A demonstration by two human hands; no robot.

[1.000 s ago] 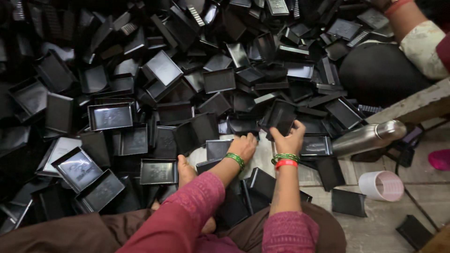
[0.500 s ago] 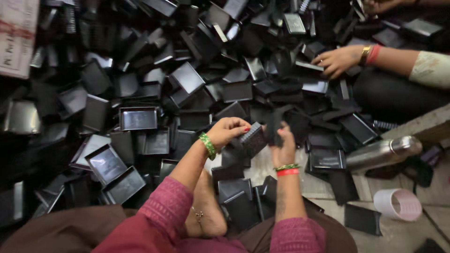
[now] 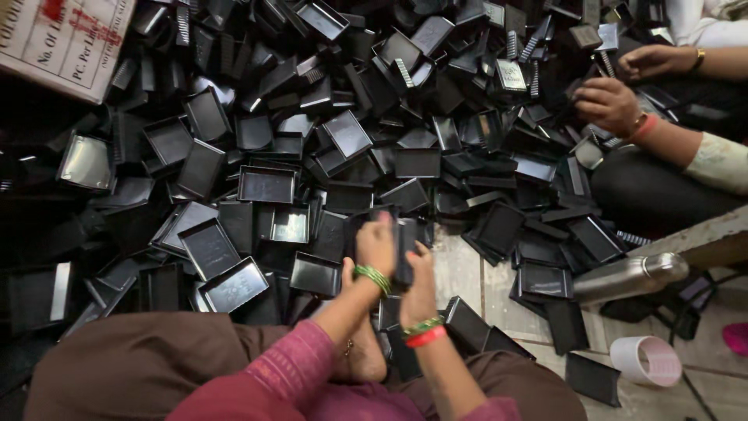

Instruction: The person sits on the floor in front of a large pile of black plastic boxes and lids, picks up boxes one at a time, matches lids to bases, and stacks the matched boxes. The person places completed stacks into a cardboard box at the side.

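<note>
My left hand (image 3: 375, 248) and my right hand (image 3: 421, 282) are pressed together around a small black plastic tray (image 3: 404, 248), held upright between them just above my lap. Green bangles sit on my left wrist, green and orange ones on my right. A big heap of black plastic trays (image 3: 265, 185) covers the floor in front of me and to both sides. My bare foot (image 3: 360, 355) shows under my forearms.
Another person sits at the upper right, their hands (image 3: 612, 101) working among the trays. A steel bottle (image 3: 627, 277) lies at right, a white tape roll (image 3: 647, 360) near it. A printed cardboard box (image 3: 66, 39) is at top left.
My hands have pulled back from the heap toward my lap and closed together on one tray. The view has shifted, so the other person's hands are in sight.
</note>
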